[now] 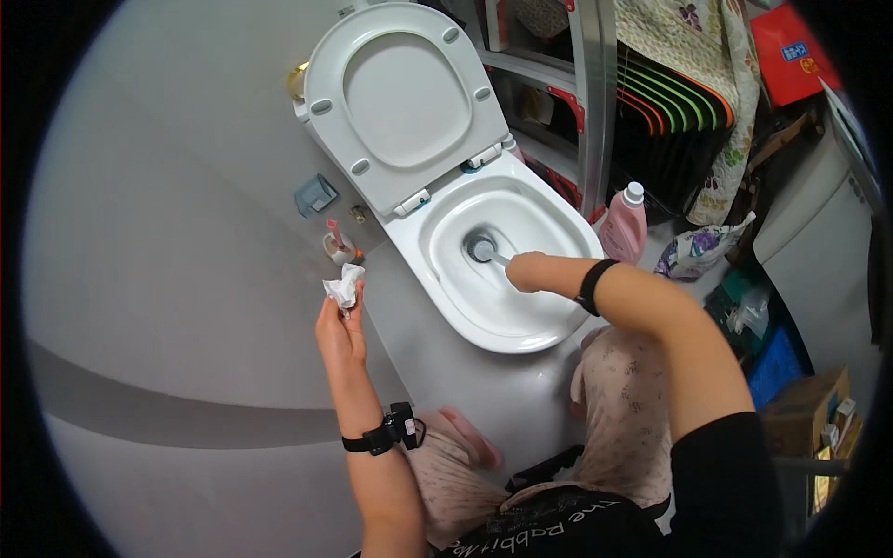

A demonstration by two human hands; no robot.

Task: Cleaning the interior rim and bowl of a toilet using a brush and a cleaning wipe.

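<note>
A white toilet (521, 321) stands before me with its seat and lid (406, 98) raised against the back. My right hand (526, 272) reaches over the bowl, closed round the light handle of a toilet brush (483, 248). The brush head is down at the drain hole in the bottom of the bowl. To the left of the toilet, near the wall, my left hand (341, 325) pinches a crumpled white tissue (344, 286) between its fingers. Just beyond the tissue is a small white holder (340, 249) with a pink stick-like handle in it.
A pink bottle with a white cap (625, 223) stands right of the toilet. Behind it are a metal ladder (591, 93) and folded chairs (674, 98) under a patterned cloth. A blue-grey box (315, 195) is by the left wall. A cardboard box (807, 414) sits at the right.
</note>
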